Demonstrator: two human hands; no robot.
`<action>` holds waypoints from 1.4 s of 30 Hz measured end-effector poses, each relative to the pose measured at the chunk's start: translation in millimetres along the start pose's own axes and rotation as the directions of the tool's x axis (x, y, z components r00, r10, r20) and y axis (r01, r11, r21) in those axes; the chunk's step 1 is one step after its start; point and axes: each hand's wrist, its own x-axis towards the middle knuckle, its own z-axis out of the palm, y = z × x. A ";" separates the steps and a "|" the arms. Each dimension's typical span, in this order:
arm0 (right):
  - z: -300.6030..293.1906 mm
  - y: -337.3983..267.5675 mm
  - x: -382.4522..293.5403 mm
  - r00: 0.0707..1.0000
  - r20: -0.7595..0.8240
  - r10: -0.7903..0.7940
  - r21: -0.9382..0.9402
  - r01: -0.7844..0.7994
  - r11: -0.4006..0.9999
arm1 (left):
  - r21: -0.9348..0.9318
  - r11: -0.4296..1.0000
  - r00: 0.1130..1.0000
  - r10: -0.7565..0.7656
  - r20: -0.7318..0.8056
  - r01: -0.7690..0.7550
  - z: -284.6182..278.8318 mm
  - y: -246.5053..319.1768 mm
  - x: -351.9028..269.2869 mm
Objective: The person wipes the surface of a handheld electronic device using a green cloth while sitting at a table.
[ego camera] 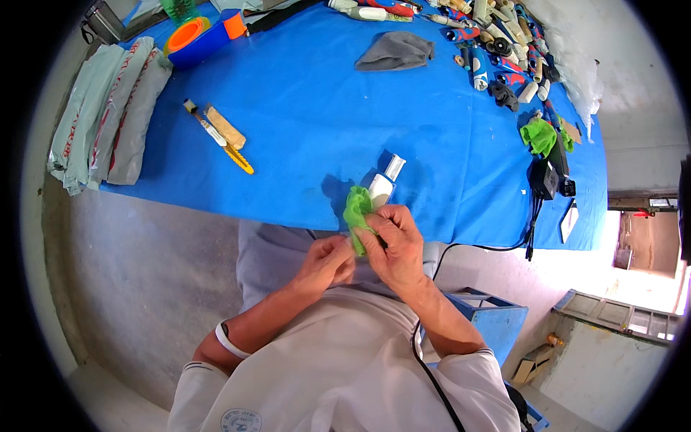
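Observation:
Close to the table's front edge, my right hand (398,245) grips a green cloth (357,208) between thumb and fingers. My left hand (329,262) is just left of it, its fingers curled at the cloth's lower end; a small pale bit shows at its fingertips, too small to name. A white and blue plastic handle-like part (381,189) with a pale ribbed end sticks out beyond my right hand, its near end hidden by the fingers. Further left on the blue tablecloth (302,135) lie a toothbrush (215,134) with a yellow handle and a tan piece (225,127).
Plastic packages (127,113) are stacked at the left, by a blue container (202,46). A grey cloth (397,51) lies at the back. Many handle-like parts (507,48) are heaped back right. A black adapter (542,178) with cables and a phone-like object (569,220) are at the right edge.

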 end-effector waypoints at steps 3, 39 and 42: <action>-7.3 15.9 11.5 0.997 -0.071 -0.002 -0.076 -0.003 0.997 | 0.029 0.999 1.000 0.021 -0.008 -0.021 1.5 4.0 2.6; -8.4 35.0 28.9 0.970 -0.236 0.064 0.004 -0.065 0.998 | 0.045 0.999 1.000 0.024 -0.009 -0.023 4.3 9.6 6.3; -9.0 28.4 22.8 0.977 -0.207 0.042 -0.048 -0.053 0.997 | 0.032 0.999 1.000 0.005 0.001 -0.005 5.4 6.3 5.7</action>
